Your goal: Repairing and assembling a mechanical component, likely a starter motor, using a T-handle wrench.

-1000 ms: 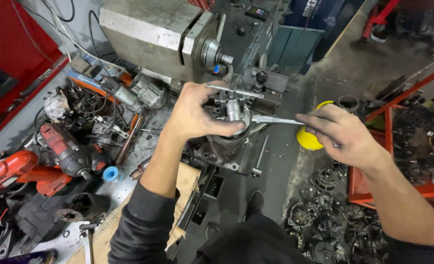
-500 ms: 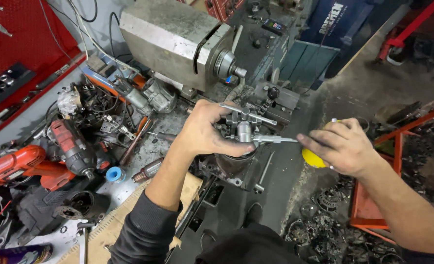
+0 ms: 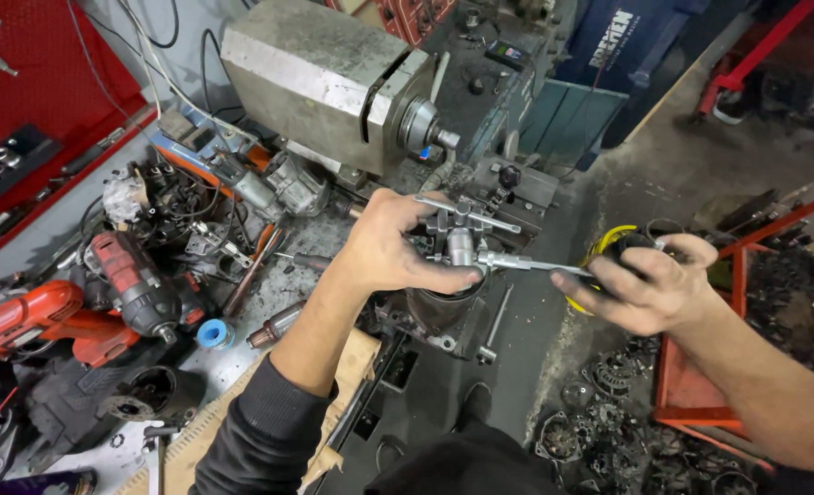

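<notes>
My left hand (image 3: 390, 247) grips a steel puller tool (image 3: 460, 240) clamped on top of a round dark metal housing (image 3: 439, 307) at the bench's edge. A slim cross bar runs through the top of the puller. My right hand (image 3: 647, 282) holds the far end of a silver wrench (image 3: 533, 265) whose head sits on the puller's centre screw. The housing's lower part is partly hidden by my left wrist.
A grey lathe headstock (image 3: 334, 78) stands behind. Red power drills (image 3: 54, 316) and loose parts crowd the bench at left. A yellow-rimmed object (image 3: 601, 246) lies behind my right hand. A red rack (image 3: 700, 403) and scrap parts (image 3: 599, 431) sit on the floor at right.
My right hand has swung the wrench handle a little, and its fingers have closed tighter round it. The camera has tilted, so the whole scene sits lower and further right.
</notes>
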